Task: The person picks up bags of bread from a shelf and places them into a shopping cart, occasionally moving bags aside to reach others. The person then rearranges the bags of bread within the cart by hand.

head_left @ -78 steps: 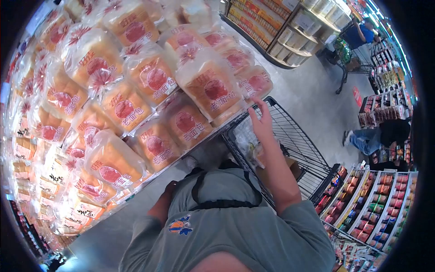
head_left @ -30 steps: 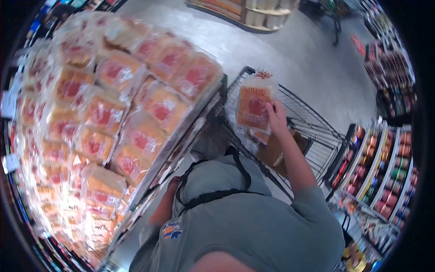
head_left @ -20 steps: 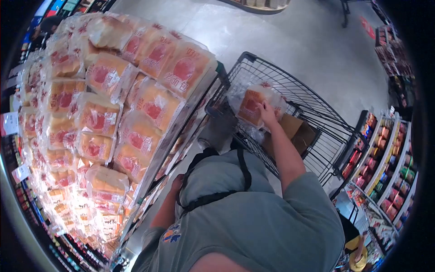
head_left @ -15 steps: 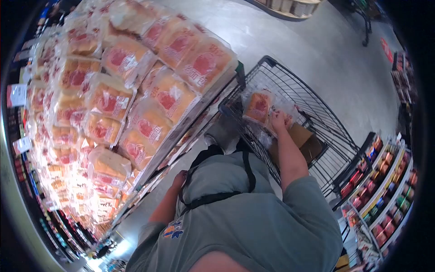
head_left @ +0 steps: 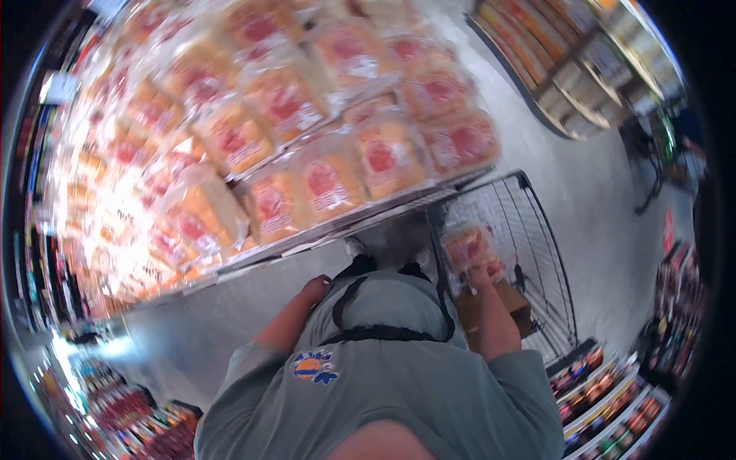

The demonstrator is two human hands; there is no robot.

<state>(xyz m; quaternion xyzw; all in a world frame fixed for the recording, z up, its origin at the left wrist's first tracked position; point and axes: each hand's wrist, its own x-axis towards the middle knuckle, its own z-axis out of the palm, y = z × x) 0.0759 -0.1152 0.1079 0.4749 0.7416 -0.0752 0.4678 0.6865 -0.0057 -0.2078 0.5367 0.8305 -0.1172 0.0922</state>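
My right hand [head_left: 480, 276] reaches down into the shopping cart [head_left: 569, 295], its fingers closed on the near edge of a clear bag of bread [head_left: 468, 247] with a red printed label. Part of the bag lies under the hand. Just below my wrist stands an open brown cardboard box [head_left: 515, 305], also in the cart. My left hand [head_left: 316, 290] hangs close to my waist, near the front of my shirt and away from the bread; its fingers are mostly turned from view.
A long display [head_left: 322, 184] piled with bagged loaves runs along the front and left. Wooden shelving [head_left: 563, 84] stands far right. Packed shelves [head_left: 613, 399] line the lower right, and grey floor [head_left: 606, 199] shows beyond the cart.
My view has turned, so the bread display now lies more across the front and the cart sits lower. My right hand stays at the bagged bread; my left stays by my waist.
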